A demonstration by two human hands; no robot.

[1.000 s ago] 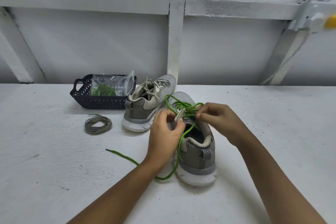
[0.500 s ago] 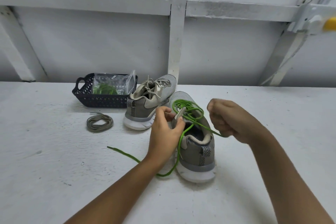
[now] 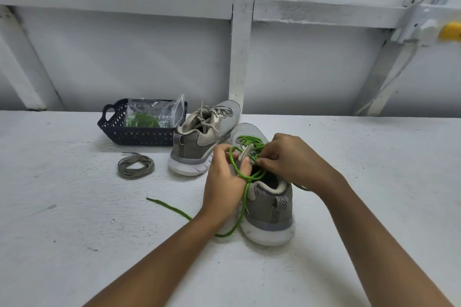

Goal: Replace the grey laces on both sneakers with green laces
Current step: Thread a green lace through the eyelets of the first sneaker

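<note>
Upper left of centre: dark basket holding a bag of spare green laces; a removed grey lace is coiled on the counter just in front. The far sneaker is seen with grey laces in place, not yet done. Centre: the left hand is curled round the tongue side of the near sneaker, bracing it. The green lace is threaded through the forward eyelets, with one tail trailed across the counter to lower left. Just right of centre, the lace is pinched at the upper eyelets by the right hand. Step judged: next eyelet to be threaded. The tip should be pinched near its end, the eyelet kept open, slack drawn evenly, twists avoided. Versus 0.5 s ago: the right hand, then pulled out right with the lace taut, has been brought back to the eyelets; the left hand and the tail are unchanged.
</note>
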